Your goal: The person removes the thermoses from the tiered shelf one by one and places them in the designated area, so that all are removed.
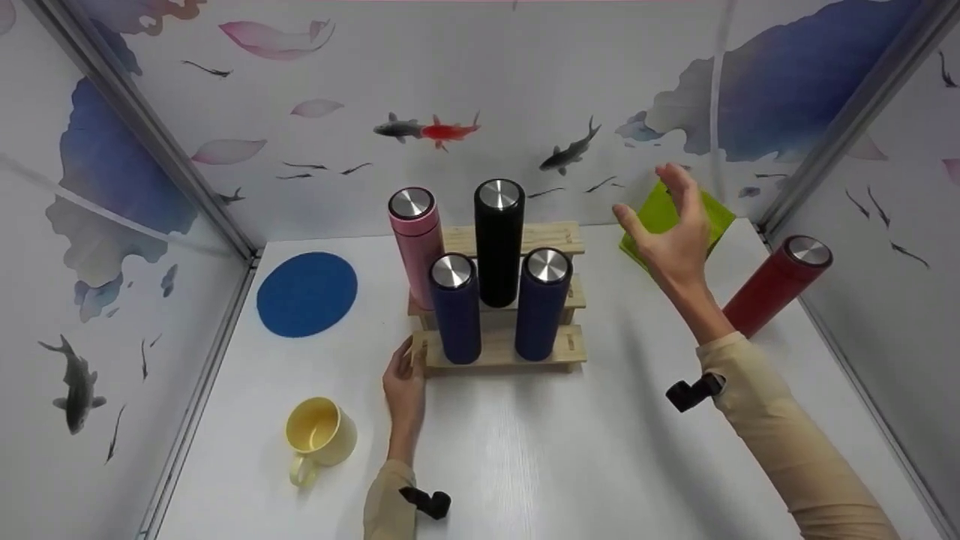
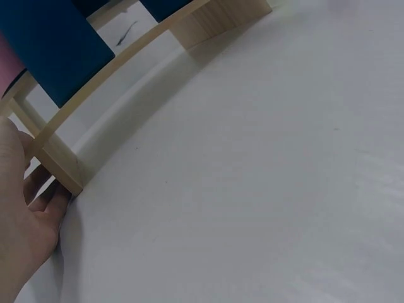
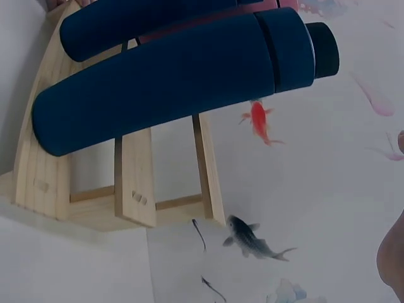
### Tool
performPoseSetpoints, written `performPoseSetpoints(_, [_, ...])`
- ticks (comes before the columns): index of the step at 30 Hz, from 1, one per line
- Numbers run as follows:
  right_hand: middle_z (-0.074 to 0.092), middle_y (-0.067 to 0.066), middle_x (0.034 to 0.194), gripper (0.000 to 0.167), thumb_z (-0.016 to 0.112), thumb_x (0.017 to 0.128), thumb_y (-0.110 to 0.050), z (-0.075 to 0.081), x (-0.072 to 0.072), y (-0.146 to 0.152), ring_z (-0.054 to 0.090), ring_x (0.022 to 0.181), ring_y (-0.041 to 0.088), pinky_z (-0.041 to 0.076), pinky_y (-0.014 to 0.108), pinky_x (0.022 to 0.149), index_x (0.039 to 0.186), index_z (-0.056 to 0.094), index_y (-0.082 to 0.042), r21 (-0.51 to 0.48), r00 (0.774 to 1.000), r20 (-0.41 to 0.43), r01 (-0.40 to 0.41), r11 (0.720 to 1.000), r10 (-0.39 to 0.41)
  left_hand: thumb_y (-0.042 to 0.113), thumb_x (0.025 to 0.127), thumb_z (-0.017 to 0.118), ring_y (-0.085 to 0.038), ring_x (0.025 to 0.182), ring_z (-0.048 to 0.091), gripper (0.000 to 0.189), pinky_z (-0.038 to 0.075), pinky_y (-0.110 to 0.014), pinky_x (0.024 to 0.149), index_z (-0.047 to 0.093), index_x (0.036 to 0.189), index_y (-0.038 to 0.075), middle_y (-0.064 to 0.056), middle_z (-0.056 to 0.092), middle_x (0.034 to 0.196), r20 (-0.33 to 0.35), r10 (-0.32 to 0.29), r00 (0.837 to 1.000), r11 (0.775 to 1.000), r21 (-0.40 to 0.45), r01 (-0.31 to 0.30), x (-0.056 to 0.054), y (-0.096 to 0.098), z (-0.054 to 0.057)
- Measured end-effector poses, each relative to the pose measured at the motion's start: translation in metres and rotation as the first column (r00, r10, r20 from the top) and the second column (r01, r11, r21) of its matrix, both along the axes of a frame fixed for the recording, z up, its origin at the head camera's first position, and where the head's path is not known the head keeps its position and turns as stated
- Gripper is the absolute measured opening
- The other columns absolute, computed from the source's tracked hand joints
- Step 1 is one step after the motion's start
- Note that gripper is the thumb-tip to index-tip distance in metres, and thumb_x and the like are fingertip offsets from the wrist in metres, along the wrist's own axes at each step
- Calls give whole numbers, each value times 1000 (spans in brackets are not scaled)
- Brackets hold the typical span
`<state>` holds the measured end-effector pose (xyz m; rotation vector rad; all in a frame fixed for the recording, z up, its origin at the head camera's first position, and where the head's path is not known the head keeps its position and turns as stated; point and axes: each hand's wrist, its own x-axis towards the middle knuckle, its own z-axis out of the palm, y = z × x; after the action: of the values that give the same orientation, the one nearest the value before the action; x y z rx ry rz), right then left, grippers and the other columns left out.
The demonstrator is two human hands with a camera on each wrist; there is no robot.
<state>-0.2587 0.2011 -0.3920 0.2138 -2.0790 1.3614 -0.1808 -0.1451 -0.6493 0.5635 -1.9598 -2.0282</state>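
Note:
A stepped wooden rack [image 1: 495, 355] stands mid-table. On it are a pink thermos [image 1: 417, 247], a black thermos [image 1: 499, 244] and two blue thermoses, one on the left [image 1: 455, 311] and one on the right [image 1: 543, 304]. My left hand [image 1: 405, 390] holds the left end of the rack's lowest step; in the left wrist view its fingers [image 2: 47, 199] are partly hidden beside the end board. My right hand [image 1: 679, 240] is raised with nothing in it, fingers and thumb spread apart. It appears in front of a green square item [image 1: 716, 214], left of a tilted red thermos [image 1: 780, 281].
A blue round mat [image 1: 307, 295] lies at the table's back left. Nearer the front left stands a yellow mug [image 1: 322, 433]. White panels printed with fish [image 1: 568, 154] and petals wall in the back and both sides of the table [image 1: 517, 465].

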Motion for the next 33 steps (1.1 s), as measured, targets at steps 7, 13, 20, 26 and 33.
performPoseSetpoints(7, [54,14,148,77,83,84,-15,2,-6,-24,47,142,23,33,30,122,148,44,2,53,995,-28,-89,995,91,14,102,62,-32,136,54,43,54,-38,103,56,144,7,-19,59,143,20,-47,999,999,8,47,8,1,33])
performPoseSetpoints(13, [51,20,149,81,83,82,-10,-1,-4,-45,45,144,29,31,38,123,149,41,6,50,981,-3,-193,980,193,17,102,63,-31,130,59,45,57,-28,93,55,145,7,-19,62,140,24,-65,998,998,4,65,4,1,21])
performPoseSetpoints(20, [54,15,148,78,84,85,-24,5,-3,-69,46,143,24,33,37,122,149,44,-2,51,953,47,-302,952,300,29,101,64,-31,135,56,47,53,-39,105,56,145,14,-16,61,142,-5,-42,999,999,-14,42,-4,0,-1])
performPoseSetpoints(26, [54,14,149,81,82,86,-36,12,-9,-87,47,142,24,33,39,122,150,44,-4,107,942,138,-321,941,305,30,101,65,-30,134,58,43,52,-41,105,59,142,17,-15,62,141,-12,-29,999,999,-31,29,-4,-1,0])
performPoseSetpoints(33, [56,12,146,82,82,85,-42,15,-16,-103,49,139,26,37,41,119,148,45,-4,156,925,228,-342,927,303,23,102,63,-28,133,59,39,53,-39,105,60,140,18,-12,63,141,-4,-20,1000,999,-29,20,0,-2,-1])
